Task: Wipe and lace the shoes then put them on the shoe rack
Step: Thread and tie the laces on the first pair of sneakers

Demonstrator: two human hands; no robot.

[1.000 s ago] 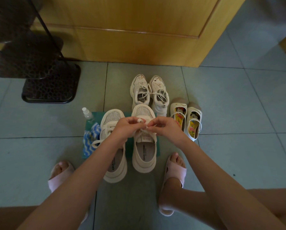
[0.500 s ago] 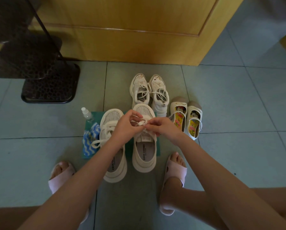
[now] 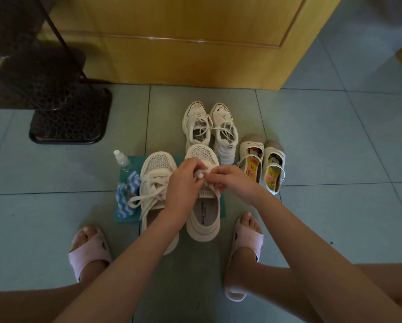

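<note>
The cream shoe (image 3: 203,220) sits at the right edge of the green mat (image 3: 222,207), heel toward you — your left hand (image 3: 183,180) and right hand (image 3: 232,180) both pinch its lace (image 3: 201,174) over the tongue, probably so the knot draws tight.

Left hand (image 3: 183,183) and right hand (image 3: 237,183) drew together, bunching the lace (image 3: 201,174).

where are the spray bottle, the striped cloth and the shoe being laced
spray bottle (image 3: 124,162): head view, on its clear body
striped cloth (image 3: 125,199): head view, on its blue and white folds
shoe being laced (image 3: 203,215): head view, on the printed insole near the heel
</note>
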